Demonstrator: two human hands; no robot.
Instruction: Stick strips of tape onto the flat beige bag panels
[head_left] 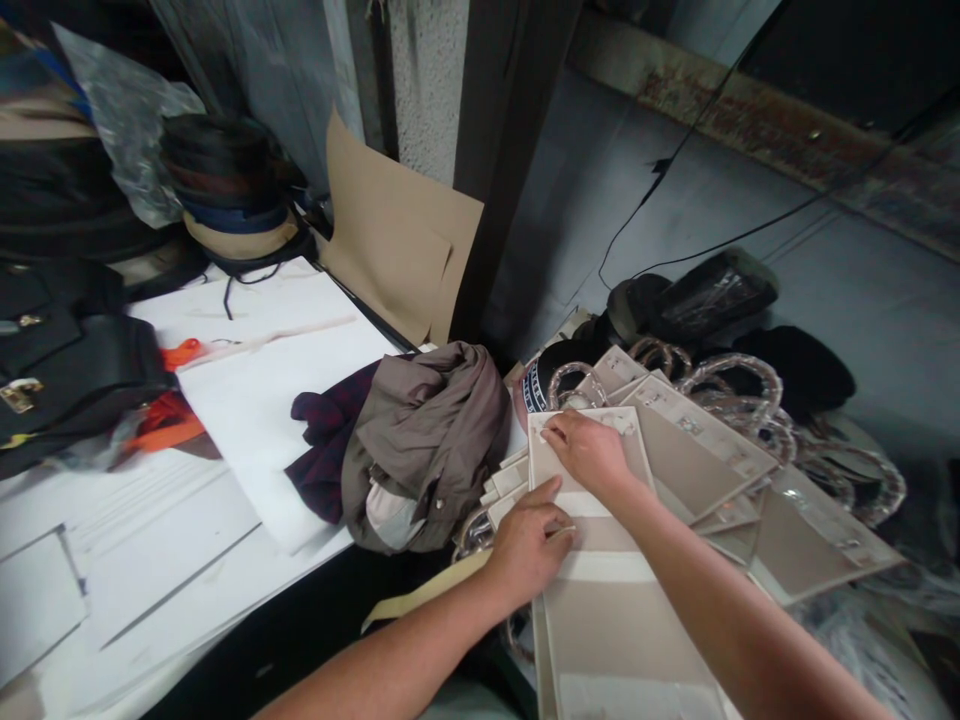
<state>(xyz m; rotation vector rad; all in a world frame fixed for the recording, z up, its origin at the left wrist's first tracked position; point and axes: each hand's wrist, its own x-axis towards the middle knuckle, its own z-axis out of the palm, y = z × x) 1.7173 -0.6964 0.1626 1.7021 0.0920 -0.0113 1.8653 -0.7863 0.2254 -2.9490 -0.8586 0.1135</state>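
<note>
A long beige panel with paler bands lies over a stack in front of me, and looks like a flat bag piece. My right hand is over its upper end, fingertips pinched together at a small fitting near the left corner. Just below, my left hand rests at the panel's left edge with curled fingers; a thin pale bit shows between them, too small to name. More beige panels fan out to the right, some with small metal fittings and looped handles wrapped in clear plastic.
A brown-grey garment lies bunched left of the stack, on a table with white sheets. Black bags and rolled straps stand farther left. Brown cardboard leans by a dark post. Cables hang along the wall.
</note>
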